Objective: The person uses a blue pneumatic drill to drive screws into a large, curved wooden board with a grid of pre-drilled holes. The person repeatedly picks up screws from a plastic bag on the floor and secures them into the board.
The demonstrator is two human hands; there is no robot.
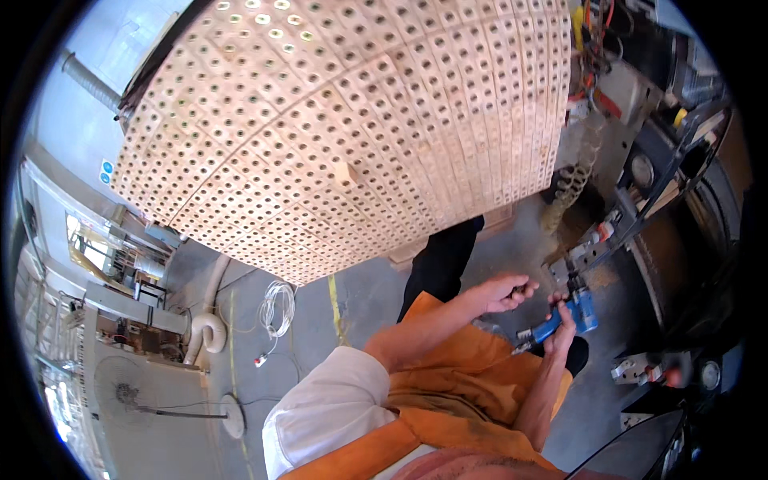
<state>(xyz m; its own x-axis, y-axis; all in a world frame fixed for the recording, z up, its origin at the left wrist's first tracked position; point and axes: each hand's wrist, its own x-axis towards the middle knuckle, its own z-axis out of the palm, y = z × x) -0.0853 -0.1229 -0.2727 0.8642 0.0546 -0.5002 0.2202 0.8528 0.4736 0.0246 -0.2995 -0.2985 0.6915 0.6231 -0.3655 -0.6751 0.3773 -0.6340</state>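
My right hand [562, 326] is wrapped round the handle of a blue power drill [586, 310]. Its narrow bit end points toward the lower left, over my orange apron [456, 332]. My left hand [506, 293] is closed just left of the drill, and something small and dark shows at its fingertips, too small to name. Ahead of my hands lies a large spread of pale wooden pieces [376, 128] set in tight rows. Round holes dot them, several with metal inserts. A small loose wooden block [346, 174] rests on top of them.
At right stands dark machinery [640, 172] with clamps, beside a coiled air hose [570, 188]. A white cable coil [277, 310], a flexible duct [210, 332] and a standing fan [232, 416] occupy the floor at left. Wooden pieces [500, 218] lie low beneath the spread.
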